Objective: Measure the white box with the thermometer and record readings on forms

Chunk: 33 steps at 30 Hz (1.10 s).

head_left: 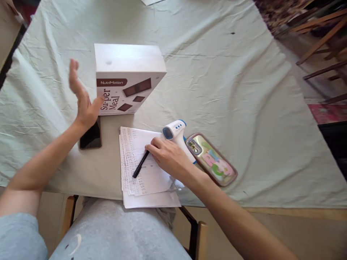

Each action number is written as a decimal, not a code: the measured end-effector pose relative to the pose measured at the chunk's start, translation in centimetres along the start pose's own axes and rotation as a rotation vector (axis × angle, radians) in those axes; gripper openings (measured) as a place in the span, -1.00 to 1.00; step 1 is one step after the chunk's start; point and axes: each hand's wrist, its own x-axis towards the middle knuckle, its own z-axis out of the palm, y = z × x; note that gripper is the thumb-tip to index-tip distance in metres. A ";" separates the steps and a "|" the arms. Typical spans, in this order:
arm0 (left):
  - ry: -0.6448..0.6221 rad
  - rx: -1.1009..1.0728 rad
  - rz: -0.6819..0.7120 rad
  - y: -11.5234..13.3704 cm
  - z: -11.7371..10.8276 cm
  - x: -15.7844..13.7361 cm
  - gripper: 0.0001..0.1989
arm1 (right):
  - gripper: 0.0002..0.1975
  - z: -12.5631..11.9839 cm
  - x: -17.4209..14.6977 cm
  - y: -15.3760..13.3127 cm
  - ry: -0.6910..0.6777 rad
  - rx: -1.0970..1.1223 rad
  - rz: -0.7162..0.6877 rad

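A white carton (130, 94) marked "NutriMotion Super Meal", with brown bars printed on it, stands on the cloth. My left hand (85, 104) is at its left side, fingers stretched out and the thumb on or just before its front face. Over a stack of printed sheets (135, 141), my right hand (168, 153) has closed fingertips at the upper end of a black pen (141, 164), which slants across the paper. Just beyond that hand lies a white and blue infrared thermometer (175, 129), its handle partly covered by the hand.
A dark phone (91, 136) lies below my left wrist. To the right of the thermometer is a phone in a patterned case (213, 159). The pale, wrinkled tablecloth (260, 119) covers the table. Wooden chairs (322, 39) stand beyond its right edge.
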 end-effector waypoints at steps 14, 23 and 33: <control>-0.719 0.234 0.484 9.8 2.8 -11.4 -0.70 | -0.91 -0.9 3.3 -1.0 0.213 1.125 0.489; -0.764 0.223 0.410 9.7 2.6 -11.4 -0.68 | -0.78 1.7 4.7 -1.4 0.285 1.061 0.681; -0.740 0.232 0.380 9.8 2.9 -11.3 -0.69 | -0.67 2.0 4.9 -1.8 0.399 0.775 0.591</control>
